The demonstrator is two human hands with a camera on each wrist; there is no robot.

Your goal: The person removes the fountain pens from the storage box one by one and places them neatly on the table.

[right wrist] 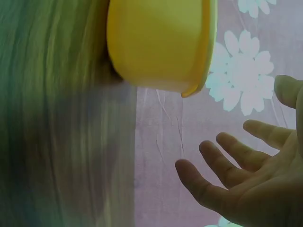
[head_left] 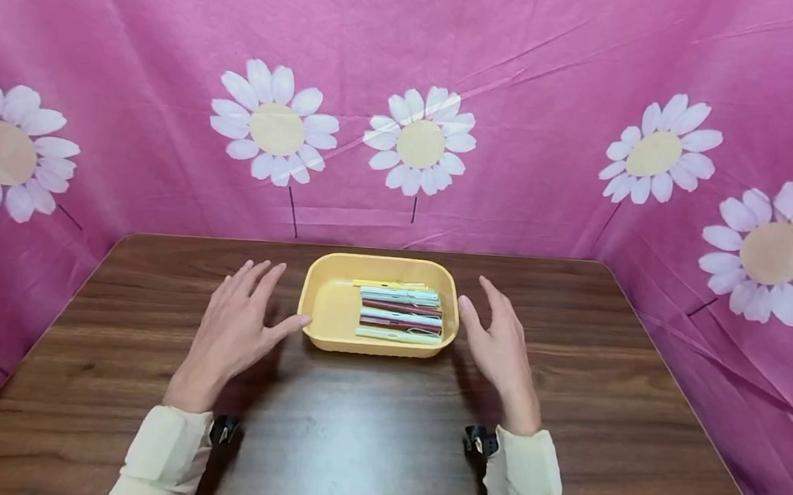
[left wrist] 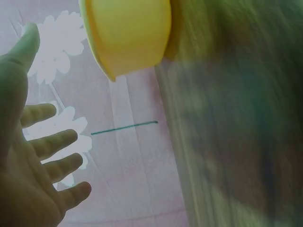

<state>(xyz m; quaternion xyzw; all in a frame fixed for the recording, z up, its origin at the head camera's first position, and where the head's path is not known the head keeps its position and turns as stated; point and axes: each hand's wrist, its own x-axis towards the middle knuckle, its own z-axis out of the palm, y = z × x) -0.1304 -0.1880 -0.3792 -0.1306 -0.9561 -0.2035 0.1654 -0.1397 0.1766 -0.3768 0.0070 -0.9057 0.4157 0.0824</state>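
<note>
A yellow plastic basin [head_left: 331, 335] stands on the table, and several pens [head_left: 400, 317] lie side by side in its right part. The pens are yellow, pale blue, dark red and pale green, most with a wire clip. To the basin's left is my left hand [head_left: 231, 336], fingers spread, its thumb tip close to the near left corner; contact cannot be told. My right hand [head_left: 500, 347] is at the other side, fingers extended and thumb near the right rim. Both wrist views show the palms facing the basin's outer wall [left wrist: 130, 38], with nothing held.
The dark wood-grain table [head_left: 356, 429] extends around the basin. Behind it and at both sides hangs a pink cloth [head_left: 529, 134] printed with white daisies. A small black device [head_left: 223, 429] sits at the left wrist, another [head_left: 479, 441] at the right.
</note>
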